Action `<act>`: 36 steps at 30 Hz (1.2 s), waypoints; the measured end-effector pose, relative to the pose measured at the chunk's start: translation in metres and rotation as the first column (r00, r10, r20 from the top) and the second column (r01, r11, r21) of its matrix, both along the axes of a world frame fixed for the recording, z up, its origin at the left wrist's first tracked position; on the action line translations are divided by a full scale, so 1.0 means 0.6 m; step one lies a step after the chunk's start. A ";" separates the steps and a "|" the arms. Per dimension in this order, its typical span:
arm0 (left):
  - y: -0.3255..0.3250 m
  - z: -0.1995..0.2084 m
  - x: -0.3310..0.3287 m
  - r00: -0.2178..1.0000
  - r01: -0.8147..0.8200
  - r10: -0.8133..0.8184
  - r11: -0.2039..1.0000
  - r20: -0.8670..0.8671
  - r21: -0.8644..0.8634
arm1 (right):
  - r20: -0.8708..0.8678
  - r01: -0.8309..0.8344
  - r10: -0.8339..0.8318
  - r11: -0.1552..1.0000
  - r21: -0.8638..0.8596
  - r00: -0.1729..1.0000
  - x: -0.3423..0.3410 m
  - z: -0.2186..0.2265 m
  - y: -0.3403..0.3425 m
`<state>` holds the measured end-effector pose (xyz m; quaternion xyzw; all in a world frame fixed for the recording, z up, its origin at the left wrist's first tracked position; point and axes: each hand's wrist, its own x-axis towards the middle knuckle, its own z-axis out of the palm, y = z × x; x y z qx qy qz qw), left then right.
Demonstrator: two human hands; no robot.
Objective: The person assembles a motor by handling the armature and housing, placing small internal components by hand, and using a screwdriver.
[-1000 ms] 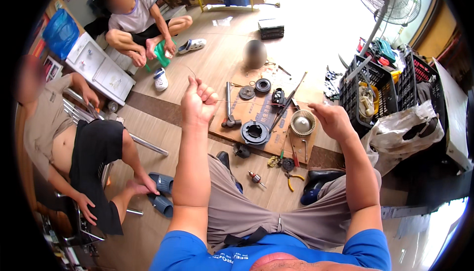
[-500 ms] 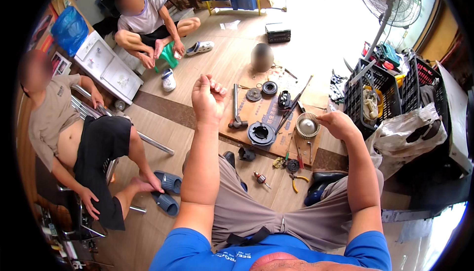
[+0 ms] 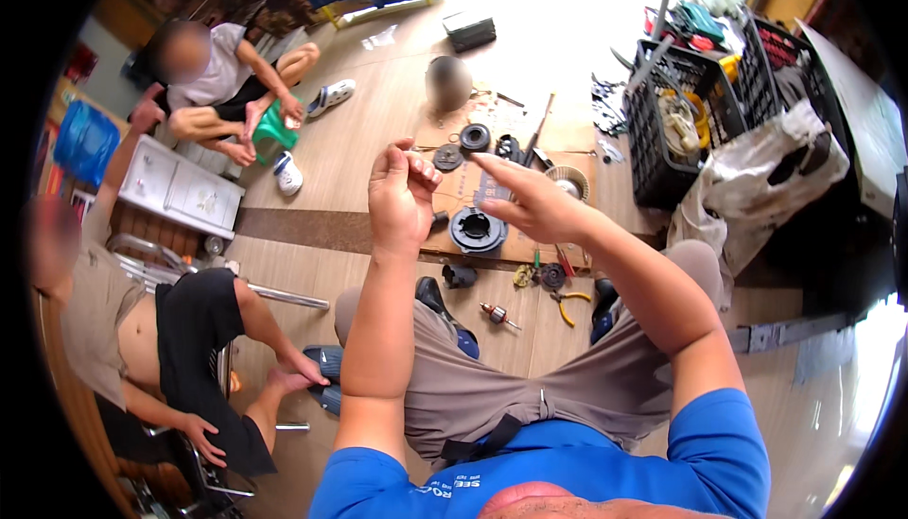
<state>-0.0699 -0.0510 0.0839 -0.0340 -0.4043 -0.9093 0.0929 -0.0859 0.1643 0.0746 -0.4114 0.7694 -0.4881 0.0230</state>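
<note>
My left hand (image 3: 405, 199) is raised before the near left part of a cardboard sheet (image 3: 539, 247), fingers curled toward the thumb; whatever is in them, if anything, is too small to make out. My right hand (image 3: 534, 199) reaches over the cardboard, fingers stretched and thumb apart, with nothing held. It partly covers a pale finned blower wheel (image 3: 572, 179). Below it lies a round black housing (image 3: 476, 230). A black ring (image 3: 475, 137), a dark disc (image 3: 447, 157) and a black motor part (image 3: 510, 148) lie farther back.
Nearer my feet are a motor armature (image 3: 495, 313), a black cup-shaped part (image 3: 461, 276) and yellow-handled pliers (image 3: 567, 308). Black crates (image 3: 676, 164) of tools and a stained white bag (image 3: 757, 183) stand at right. Two people sit at left near a white cabinet (image 3: 180, 183).
My right hand has left the blower wheel and moved left, its fingers straightening. My left hand stays raised and curled. The view has shifted; the nearer seated person has raised an arm.
</note>
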 end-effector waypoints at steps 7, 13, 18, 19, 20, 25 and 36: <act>0.006 0.004 -0.002 0.996 0.091 -0.091 0.996 0.011 0.015 | 0.598 -0.090 0.091 0.995 -0.032 0.796 0.006 -0.005 -0.028; -0.015 0.032 0.020 0.988 0.105 -0.104 0.995 0.113 0.000 | 0.491 -0.061 0.102 0.993 -0.099 0.865 -0.006 -0.021 -0.010; 0.005 0.039 0.038 0.966 0.209 -0.216 0.976 0.141 0.062 | 0.251 -0.008 0.006 1.000 0.006 0.968 -0.028 -0.014 0.005; 0.005 0.039 0.040 0.962 0.232 -0.236 0.972 0.141 0.039 | 0.206 -0.024 0.008 0.997 0.079 0.978 -0.031 -0.002 0.010; 0.006 0.040 0.039 0.961 0.235 -0.238 0.971 0.142 0.040 | 0.141 -0.037 0.025 0.995 0.089 0.990 -0.034 0.001 0.015; 0.003 0.036 0.034 0.937 0.322 -0.303 0.942 0.176 -0.091 | 0.015 -0.114 0.113 0.985 0.128 0.993 -0.045 0.001 0.031; 0.045 0.023 0.037 0.830 0.506 -0.265 0.728 0.491 -0.462 | -0.287 0.185 -0.092 0.931 0.315 0.954 -0.045 0.022 0.040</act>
